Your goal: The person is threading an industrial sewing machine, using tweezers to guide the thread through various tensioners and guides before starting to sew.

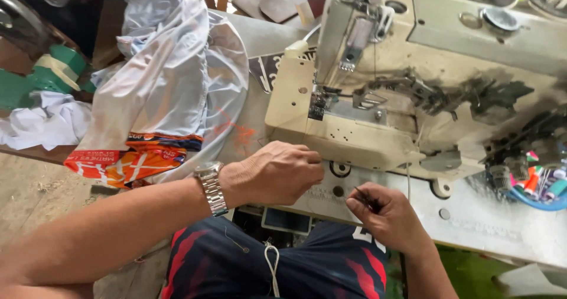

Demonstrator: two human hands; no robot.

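Note:
I sit at a cream industrial sewing machine (354, 128) on a grey table. My left hand (277, 172), with a metal watch (211, 187) on the wrist, rests at the table's front edge below the machine bed, fingers curled; whether it pinches thread I cannot tell. My right hand (384, 213) is closed on a small dark tool (365, 197) with thin prongs, just in front of the table edge. A thin thread (408, 181) hangs down from the machine between the hands. My lap shows dark shorts with red stripes (283, 263).
A heap of pale blue and white fabric with orange printed panels (171, 86) lies on the table's left side. A blue bowl of coloured thread spools (540, 187) sits at the right. Green objects (59, 69) and white cloth are at the far left.

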